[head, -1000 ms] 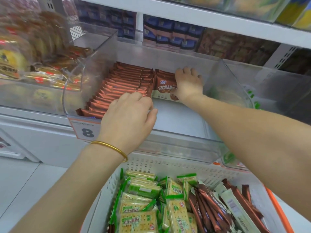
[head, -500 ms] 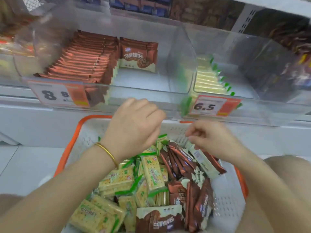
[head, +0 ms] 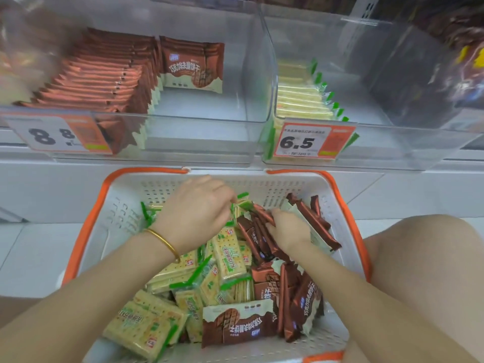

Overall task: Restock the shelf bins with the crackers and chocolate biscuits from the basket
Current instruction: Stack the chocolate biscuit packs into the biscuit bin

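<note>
Crackers (head: 227,260) in green-trimmed wrappers fill the left and near part of the basket (head: 125,205), under and beside the left hand (head: 193,210). Chocolate biscuits (head: 262,237) in brown wrappers lie along its right side and near edge, under the right hand (head: 286,229). Both piles are too jumbled to count exactly; each holds well over half a dozen packs. The left hand is curled, its fingertips pinched on a green-edged cracker pack near the far wall of the basket. The right hand is clamped on a bunch of brown packs standing on edge. On the shelf above, the left bin (head: 204,121) holds one long row of chocolate biscuits along its left side and a short stack at its far edge. The right bin (head: 366,142) holds one row of crackers along its left wall.
</note>
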The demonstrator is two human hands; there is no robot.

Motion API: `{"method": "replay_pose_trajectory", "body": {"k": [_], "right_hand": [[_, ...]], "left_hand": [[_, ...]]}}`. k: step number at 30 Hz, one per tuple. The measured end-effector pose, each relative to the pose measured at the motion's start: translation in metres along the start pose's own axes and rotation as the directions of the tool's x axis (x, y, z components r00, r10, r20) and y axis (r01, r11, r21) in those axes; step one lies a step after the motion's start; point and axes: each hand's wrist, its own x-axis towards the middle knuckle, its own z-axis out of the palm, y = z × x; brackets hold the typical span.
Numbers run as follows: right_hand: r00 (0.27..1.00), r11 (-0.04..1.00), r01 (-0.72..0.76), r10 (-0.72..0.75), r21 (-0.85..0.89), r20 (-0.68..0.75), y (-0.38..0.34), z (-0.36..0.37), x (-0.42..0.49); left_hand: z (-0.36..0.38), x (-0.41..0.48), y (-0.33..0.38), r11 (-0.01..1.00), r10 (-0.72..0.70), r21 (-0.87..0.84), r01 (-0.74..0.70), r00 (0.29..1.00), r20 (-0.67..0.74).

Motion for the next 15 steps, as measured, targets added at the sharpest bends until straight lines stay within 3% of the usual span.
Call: {"method": "replay_pose_trajectory", "body": {"k": [2,3,4,6,7,8,10,12,13,15], "right_hand": [[0.999,0.984,-0.046,0.044,0.173,0.012,-0.001,-0.020,-0.008],[0.997,0.929,-0.080,0.070,0.360,0.041,-0.003,-0.030,-0.014],[0.991,0.794,-0.130,0.090,0.594,0.096,-0.007,-0.040,-0.022],[0.960,0.324,-0.278,0.052,0.904,0.277,-0.020,-0.055,-0.040],[0.935,0.107,-0.352,-0.001,0.930,0.355,-0.025,-0.060,-0.047],[0.912,-0.035,-0.409,-0.043,0.912,0.408,-0.031,-0.065,-0.053],[0.871,-0.207,-0.491,-0.098,0.846,0.481,-0.043,-0.074,-0.063],[0.838,-0.236,-0.545,-0.136,0.804,0.528,-0.051,-0.084,-0.070],[0.825,-0.164,-0.564,-0.150,0.810,0.544,-0.053,-0.088,-0.073],[0.822,0.124,-0.534,-0.157,0.837,0.548,-0.053,-0.097,-0.078]], "left_hand": [[0.003,0.001,0.002,0.995,-0.086,-0.055,0.088,0.995,0.042],[0.003,0.001,0.004,0.987,-0.115,-0.101,0.125,0.988,0.104],[0.004,0.000,0.007,0.978,-0.122,-0.143,0.150,0.974,0.191],[0.004,-0.002,0.016,0.970,-0.071,-0.192,0.152,0.925,0.373],[0.004,-0.004,0.021,0.978,-0.031,-0.175,0.117,0.901,0.432],[0.005,-0.006,0.025,0.989,0.005,-0.136,0.063,0.894,0.448],[0.005,-0.011,0.028,0.999,0.037,-0.031,-0.027,0.927,0.373],[0.001,-0.014,0.024,0.999,0.038,0.026,-0.047,0.965,0.261],[-0.002,-0.014,0.020,0.999,0.033,0.019,-0.038,0.975,0.218],[-0.015,-0.014,0.010,0.996,-0.024,-0.084,0.040,0.982,0.188]]}}
